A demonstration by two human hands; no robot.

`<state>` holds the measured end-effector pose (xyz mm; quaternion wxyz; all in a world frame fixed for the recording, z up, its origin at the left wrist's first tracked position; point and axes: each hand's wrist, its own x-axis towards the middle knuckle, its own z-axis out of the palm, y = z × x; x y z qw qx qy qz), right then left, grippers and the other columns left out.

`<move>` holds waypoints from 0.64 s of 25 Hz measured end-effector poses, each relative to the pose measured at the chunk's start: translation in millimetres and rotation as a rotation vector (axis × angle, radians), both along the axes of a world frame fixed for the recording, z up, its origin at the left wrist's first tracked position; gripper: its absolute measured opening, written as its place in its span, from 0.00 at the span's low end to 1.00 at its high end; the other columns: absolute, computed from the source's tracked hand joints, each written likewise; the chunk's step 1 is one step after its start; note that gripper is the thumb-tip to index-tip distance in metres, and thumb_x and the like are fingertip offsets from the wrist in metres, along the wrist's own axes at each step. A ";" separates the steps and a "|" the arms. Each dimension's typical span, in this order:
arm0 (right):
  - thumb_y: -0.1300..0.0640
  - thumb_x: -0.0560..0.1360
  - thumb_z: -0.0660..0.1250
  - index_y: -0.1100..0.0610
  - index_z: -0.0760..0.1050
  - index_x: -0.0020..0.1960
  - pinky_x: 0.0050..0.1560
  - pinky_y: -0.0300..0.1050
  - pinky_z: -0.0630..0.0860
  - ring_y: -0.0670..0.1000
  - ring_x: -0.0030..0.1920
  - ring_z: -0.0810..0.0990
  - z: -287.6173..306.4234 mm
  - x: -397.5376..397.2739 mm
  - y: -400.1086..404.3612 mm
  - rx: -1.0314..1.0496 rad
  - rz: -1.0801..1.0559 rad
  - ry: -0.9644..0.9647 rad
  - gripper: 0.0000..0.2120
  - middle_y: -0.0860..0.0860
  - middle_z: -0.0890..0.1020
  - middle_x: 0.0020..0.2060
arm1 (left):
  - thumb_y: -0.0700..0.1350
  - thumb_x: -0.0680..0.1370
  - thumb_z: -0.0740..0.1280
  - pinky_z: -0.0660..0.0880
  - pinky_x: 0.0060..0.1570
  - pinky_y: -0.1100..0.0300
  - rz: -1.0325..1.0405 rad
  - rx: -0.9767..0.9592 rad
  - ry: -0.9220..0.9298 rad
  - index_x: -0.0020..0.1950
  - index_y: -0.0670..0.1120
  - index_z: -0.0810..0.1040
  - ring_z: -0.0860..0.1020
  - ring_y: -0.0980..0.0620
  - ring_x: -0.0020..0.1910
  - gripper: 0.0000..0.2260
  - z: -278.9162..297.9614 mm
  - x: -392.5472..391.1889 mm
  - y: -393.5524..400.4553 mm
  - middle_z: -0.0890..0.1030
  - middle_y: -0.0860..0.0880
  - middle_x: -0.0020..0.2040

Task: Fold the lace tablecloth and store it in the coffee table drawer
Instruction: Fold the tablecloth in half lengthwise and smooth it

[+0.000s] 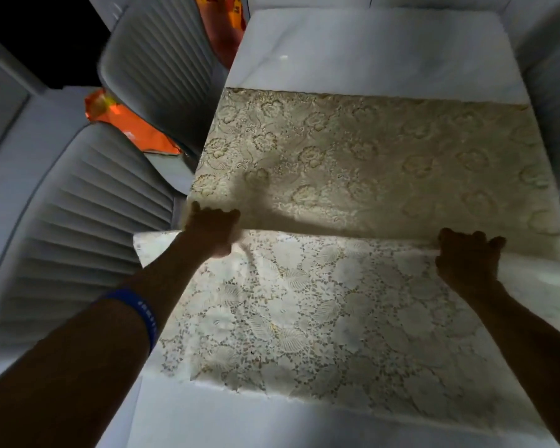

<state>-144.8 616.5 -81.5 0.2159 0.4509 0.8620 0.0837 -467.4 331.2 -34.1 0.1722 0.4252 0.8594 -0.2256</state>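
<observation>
- Both hands are placed on a fold line running across the lace tablecloth; the left hand grips the fold at the left edge, fingers curled over it.
- At the right, the fold is gripped likewise by the right hand.
- A white table is covered by the cloth, one layer stretching far, another lying near.
- Ribbed grey chairs are seen at left.

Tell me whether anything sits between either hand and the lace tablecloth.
Nothing does. The left hand and the right hand already grip the folded edge of the lace tablecloth on the white table. The drawer is not in view.
</observation>
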 end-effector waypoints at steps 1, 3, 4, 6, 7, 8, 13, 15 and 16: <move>0.54 0.74 0.63 0.53 0.69 0.65 0.66 0.59 0.62 0.60 0.58 0.73 -1.1 -5.9 -6.9 -0.013 -0.001 0.009 0.20 0.53 0.80 0.54 | 0.45 0.74 0.66 0.62 0.64 0.46 0.051 0.035 0.095 0.67 0.50 0.65 0.74 0.44 0.57 0.23 0.7 -2.3 3.5 0.80 0.49 0.51; 0.56 0.73 0.63 0.53 0.69 0.66 0.65 0.59 0.61 0.60 0.60 0.72 -4.0 -27.2 -20.5 -0.019 0.049 0.078 0.22 0.53 0.79 0.56 | 0.44 0.74 0.65 0.60 0.65 0.46 0.143 0.058 0.163 0.67 0.49 0.66 0.70 0.43 0.62 0.22 0.0 -11.5 9.5 0.81 0.48 0.53; 0.57 0.73 0.63 0.54 0.70 0.66 0.64 0.58 0.63 0.60 0.59 0.73 -5.2 -37.1 -26.2 -0.030 0.088 0.108 0.21 0.54 0.79 0.56 | 0.43 0.75 0.65 0.60 0.65 0.46 0.156 0.028 0.133 0.68 0.50 0.67 0.69 0.44 0.63 0.22 -4.3 -17.1 9.1 0.81 0.48 0.54; 0.59 0.73 0.63 0.55 0.73 0.62 0.57 0.54 0.67 0.60 0.54 0.75 -6.5 -51.7 -31.4 -0.087 0.143 0.145 0.18 0.56 0.79 0.53 | 0.43 0.75 0.65 0.61 0.66 0.45 0.147 -0.026 0.025 0.70 0.51 0.67 0.68 0.44 0.65 0.23 -16.0 -21.6 1.0 0.79 0.47 0.60; 0.59 0.73 0.64 0.55 0.75 0.60 0.54 0.53 0.68 0.60 0.52 0.76 -6.9 -55.3 -30.4 -0.124 0.157 0.187 0.15 0.56 0.79 0.50 | 0.43 0.76 0.65 0.62 0.66 0.44 0.146 -0.018 -0.021 0.71 0.51 0.66 0.68 0.44 0.66 0.23 -22.8 -20.3 -4.3 0.77 0.47 0.63; 0.59 0.74 0.64 0.56 0.77 0.57 0.52 0.52 0.69 0.60 0.50 0.77 -8.1 -55.8 -26.9 -0.159 0.168 0.245 0.13 0.56 0.79 0.49 | 0.43 0.76 0.65 0.65 0.66 0.43 0.138 0.018 -0.039 0.71 0.51 0.66 0.69 0.43 0.65 0.24 -30.1 -19.0 -8.5 0.75 0.47 0.65; 0.58 0.75 0.67 0.62 0.77 0.49 0.48 0.56 0.74 0.63 0.49 0.76 -15.7 -36.6 -6.2 -0.346 0.208 0.446 0.07 0.60 0.78 0.45 | 0.46 0.75 0.68 0.68 0.60 0.46 0.100 0.226 -0.060 0.50 0.49 0.74 0.74 0.47 0.51 0.06 -50.2 -26.6 -15.3 0.74 0.47 0.52; 0.60 0.76 0.66 0.62 0.76 0.50 0.48 0.55 0.73 0.63 0.50 0.76 -15.1 -33.0 -0.4 -0.386 0.218 0.476 0.06 0.60 0.78 0.47 | 0.43 0.76 0.67 0.70 0.58 0.47 0.096 0.279 -0.146 0.43 0.49 0.69 0.73 0.50 0.42 0.07 -48.8 -31.1 -14.3 0.74 0.49 0.44; 0.60 0.76 0.66 0.62 0.76 0.50 0.47 0.54 0.73 0.62 0.49 0.77 -14.5 -30.4 3.5 -0.404 0.208 0.490 0.06 0.60 0.79 0.47 | 0.42 0.77 0.66 0.70 0.57 0.47 0.091 0.316 -0.174 0.42 0.49 0.67 0.73 0.49 0.39 0.09 -48.9 -32.6 -12.6 0.73 0.51 0.39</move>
